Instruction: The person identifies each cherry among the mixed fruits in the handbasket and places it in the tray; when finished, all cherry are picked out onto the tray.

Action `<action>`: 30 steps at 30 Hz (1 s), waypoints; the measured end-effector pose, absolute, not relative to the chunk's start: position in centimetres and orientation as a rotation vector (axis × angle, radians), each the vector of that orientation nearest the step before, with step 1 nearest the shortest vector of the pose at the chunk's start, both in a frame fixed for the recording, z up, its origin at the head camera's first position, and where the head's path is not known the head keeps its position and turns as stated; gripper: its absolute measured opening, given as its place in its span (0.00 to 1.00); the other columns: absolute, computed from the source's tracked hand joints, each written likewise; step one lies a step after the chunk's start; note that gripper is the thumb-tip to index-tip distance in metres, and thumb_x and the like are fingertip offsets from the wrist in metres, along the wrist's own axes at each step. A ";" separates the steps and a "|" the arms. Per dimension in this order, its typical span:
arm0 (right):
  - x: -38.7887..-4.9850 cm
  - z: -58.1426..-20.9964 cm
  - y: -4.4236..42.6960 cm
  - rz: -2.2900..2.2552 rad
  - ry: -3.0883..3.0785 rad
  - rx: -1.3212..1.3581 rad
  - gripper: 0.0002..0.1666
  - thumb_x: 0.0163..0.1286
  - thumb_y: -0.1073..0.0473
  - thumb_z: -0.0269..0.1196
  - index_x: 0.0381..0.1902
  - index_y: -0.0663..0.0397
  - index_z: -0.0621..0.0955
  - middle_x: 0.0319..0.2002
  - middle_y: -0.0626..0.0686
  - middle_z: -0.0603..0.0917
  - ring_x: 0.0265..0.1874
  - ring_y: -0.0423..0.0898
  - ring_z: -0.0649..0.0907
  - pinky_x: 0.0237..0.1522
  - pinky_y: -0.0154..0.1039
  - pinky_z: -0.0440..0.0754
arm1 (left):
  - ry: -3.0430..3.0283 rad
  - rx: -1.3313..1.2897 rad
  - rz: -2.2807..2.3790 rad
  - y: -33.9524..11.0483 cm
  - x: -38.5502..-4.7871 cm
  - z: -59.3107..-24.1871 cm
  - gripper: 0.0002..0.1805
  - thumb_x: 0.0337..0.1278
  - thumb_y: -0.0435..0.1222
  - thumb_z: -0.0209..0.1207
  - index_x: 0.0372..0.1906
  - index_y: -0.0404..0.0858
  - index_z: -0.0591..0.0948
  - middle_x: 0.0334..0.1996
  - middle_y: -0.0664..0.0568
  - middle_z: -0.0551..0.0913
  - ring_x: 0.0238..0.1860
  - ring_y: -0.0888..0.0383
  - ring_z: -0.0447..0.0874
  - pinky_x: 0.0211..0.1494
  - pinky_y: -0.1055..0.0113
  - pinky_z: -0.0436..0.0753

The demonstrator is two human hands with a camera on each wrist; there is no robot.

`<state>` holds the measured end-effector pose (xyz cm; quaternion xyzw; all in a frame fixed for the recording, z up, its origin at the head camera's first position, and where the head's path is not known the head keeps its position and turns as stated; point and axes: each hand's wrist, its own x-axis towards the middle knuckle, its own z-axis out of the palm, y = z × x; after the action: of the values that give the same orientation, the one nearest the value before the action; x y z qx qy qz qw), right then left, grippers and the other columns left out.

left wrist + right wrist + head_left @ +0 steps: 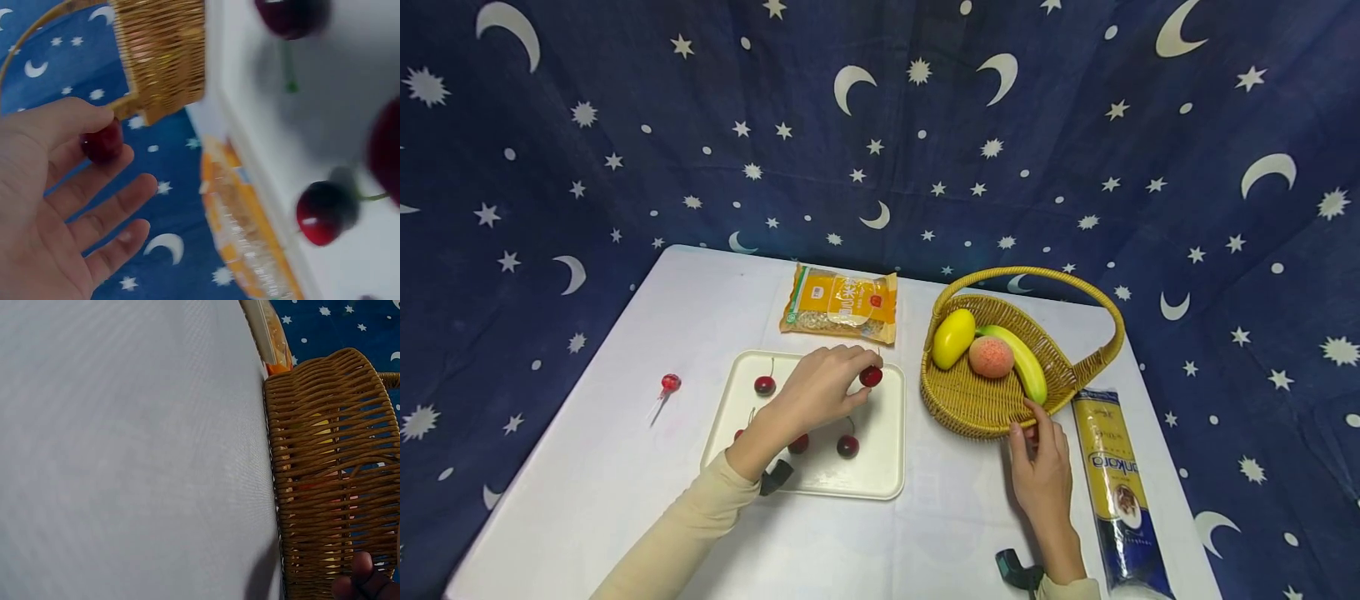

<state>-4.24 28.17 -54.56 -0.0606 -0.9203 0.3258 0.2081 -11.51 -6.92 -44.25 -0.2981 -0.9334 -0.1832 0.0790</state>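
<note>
My left hand (823, 387) pinches a dark red cherry (871, 377) between thumb and fingers above the white tray (891, 467). In the left wrist view the same cherry (103, 142) sits at the fingertips, the other fingers spread. Several more stemmed cherries lie on the tray, among them one (847, 446) near its front and one (765, 385) at the back left; the left arm partly covers others. My right hand (1045, 467) grips the near rim of a wicker basket (958, 408). Inside it are a yellow mango-like fruit (954, 339), a peach (991, 357) and a banana (1021, 362).
Behind the tray lies an orange food packet (841, 304). A red lollipop (670, 383) is on the white table (602, 467) left of the tray. Right of the basket lies a long yellow and blue pasta packet (1112, 475). The basket's tall handle (1026, 271) arches over it.
</note>
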 end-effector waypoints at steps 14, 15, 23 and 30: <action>-4.2 -54.5 28.1 0.918 -2.571 -0.169 0.27 0.82 0.55 0.60 0.75 0.51 0.75 0.43 0.56 0.77 0.45 0.48 0.78 0.46 0.32 0.68 | -2.962 -0.901 -0.457 -7.4 -12.7 -49.1 0.17 0.54 0.37 0.76 0.50 0.43 0.86 0.42 0.53 0.92 0.44 0.51 0.88 0.52 0.53 0.80; -4.2 -54.5 28.1 0.921 -2.572 -0.171 0.27 0.82 0.55 0.60 0.75 0.51 0.74 0.43 0.56 0.77 0.45 0.48 0.77 0.46 0.32 0.68 | -2.968 -0.904 -0.441 -7.4 -12.7 -49.3 0.17 0.55 0.37 0.76 0.49 0.44 0.86 0.42 0.53 0.92 0.45 0.51 0.88 0.53 0.53 0.81; -4.2 -54.5 28.1 0.919 -2.572 -0.175 0.27 0.81 0.55 0.60 0.75 0.50 0.74 0.43 0.56 0.78 0.45 0.48 0.77 0.46 0.31 0.67 | -3.005 -0.908 -0.394 -7.6 -13.0 -50.8 0.17 0.56 0.40 0.77 0.49 0.46 0.86 0.42 0.53 0.89 0.50 0.50 0.88 0.55 0.52 0.80; -4.2 -54.6 28.1 0.918 -2.571 -0.173 0.27 0.81 0.55 0.60 0.75 0.51 0.74 0.43 0.56 0.78 0.44 0.47 0.78 0.46 0.31 0.67 | -2.984 -0.914 -0.391 -7.5 -12.9 -50.9 0.17 0.55 0.39 0.76 0.49 0.47 0.85 0.42 0.53 0.88 0.48 0.51 0.87 0.52 0.54 0.80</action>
<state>-4.24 28.15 -54.56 -0.0618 -0.9206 0.3286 0.2019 -12.94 -7.50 -50.87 -0.2905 -0.9488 -0.1242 -0.0020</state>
